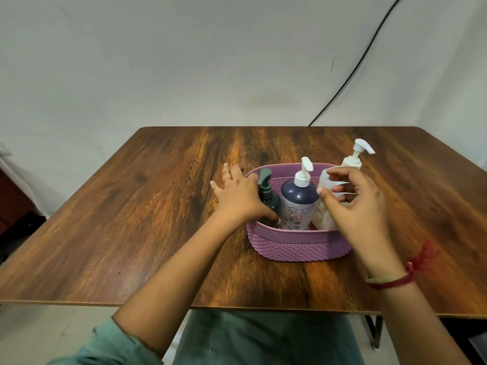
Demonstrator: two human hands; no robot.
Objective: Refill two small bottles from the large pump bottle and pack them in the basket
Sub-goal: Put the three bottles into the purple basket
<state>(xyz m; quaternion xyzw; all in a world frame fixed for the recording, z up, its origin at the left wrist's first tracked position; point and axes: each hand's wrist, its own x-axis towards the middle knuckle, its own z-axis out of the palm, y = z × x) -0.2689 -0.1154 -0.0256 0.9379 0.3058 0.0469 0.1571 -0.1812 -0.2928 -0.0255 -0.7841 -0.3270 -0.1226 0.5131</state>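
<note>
Purple basket [297,246] is set on the wooden tabletop [158,206]. Three pump bottles are stood upright inside the basket: dark green bottle [267,196] at its left end, navy bottle [299,198] with white pump in its middle, white pump bottle [351,160] at its right end. Left hand [237,193] is laid over the basket's left rim, fingers spread flat, thumb tucked down beside the dark green bottle. Right hand [355,206] is held at the basket's right end in front of the white pump bottle, fingers loosely curled; contact or grip cannot be told. Red thread [395,281] is worn on the right wrist.
</note>
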